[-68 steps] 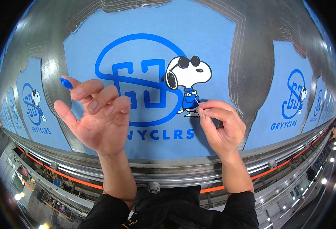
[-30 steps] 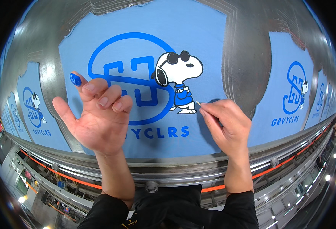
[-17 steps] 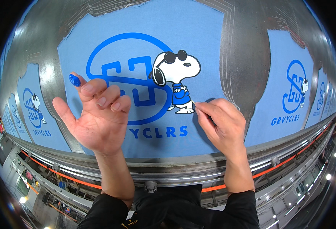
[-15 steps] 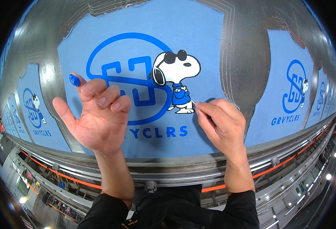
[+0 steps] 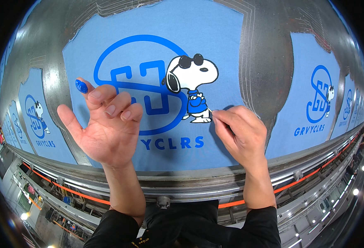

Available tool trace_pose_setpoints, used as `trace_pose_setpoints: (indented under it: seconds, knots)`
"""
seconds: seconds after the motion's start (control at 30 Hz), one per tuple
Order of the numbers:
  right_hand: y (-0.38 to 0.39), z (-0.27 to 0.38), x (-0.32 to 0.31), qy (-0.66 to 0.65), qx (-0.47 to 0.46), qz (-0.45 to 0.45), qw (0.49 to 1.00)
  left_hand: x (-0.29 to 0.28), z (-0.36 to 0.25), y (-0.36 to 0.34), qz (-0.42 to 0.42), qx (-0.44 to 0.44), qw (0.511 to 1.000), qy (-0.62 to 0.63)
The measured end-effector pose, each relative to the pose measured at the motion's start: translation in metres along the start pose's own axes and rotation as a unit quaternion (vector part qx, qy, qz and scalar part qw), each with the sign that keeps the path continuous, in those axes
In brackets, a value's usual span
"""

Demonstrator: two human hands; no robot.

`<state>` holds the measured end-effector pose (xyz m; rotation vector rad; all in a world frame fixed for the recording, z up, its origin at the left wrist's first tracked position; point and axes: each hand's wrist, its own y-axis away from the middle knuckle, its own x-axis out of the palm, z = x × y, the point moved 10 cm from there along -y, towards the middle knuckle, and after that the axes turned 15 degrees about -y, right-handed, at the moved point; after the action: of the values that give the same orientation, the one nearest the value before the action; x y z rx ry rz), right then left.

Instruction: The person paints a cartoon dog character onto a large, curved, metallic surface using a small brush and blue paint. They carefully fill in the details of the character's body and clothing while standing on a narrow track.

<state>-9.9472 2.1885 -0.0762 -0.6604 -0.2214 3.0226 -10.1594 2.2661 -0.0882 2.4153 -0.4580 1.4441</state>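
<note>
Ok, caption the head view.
Right hand touches up a printed shirt; left hand, palm up, has a blue-inked fingertip.

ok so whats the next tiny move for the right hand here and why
Probably a short dab at the dog print's feet. The right hand pinches a thin tool whose tip sits at the lower right edge of the cartoon dog on the light blue shirt. The left hand hovers open, index fingertip coated in blue ink.

Four light-blue printed shirts on metal platens: one at twelve o'clock, two at nine, one at three.
</note>
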Motion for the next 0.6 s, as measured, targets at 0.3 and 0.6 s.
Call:
trace_pose_setpoints:
  seconds: [0.3,0.6]
  knots:
    - [0.0,0.0005,-0.0008,-0.004,0.004,-0.002,1.0,0.0002,0.001,0.0004,-0.005,-0.001,1.0,0.003]
    - [-0.0002,0.0004,-0.0014,-0.01,0.007,-0.008,1.0,-0.0004,0.0003,0.001,-0.004,0.0,1.0,0.005]
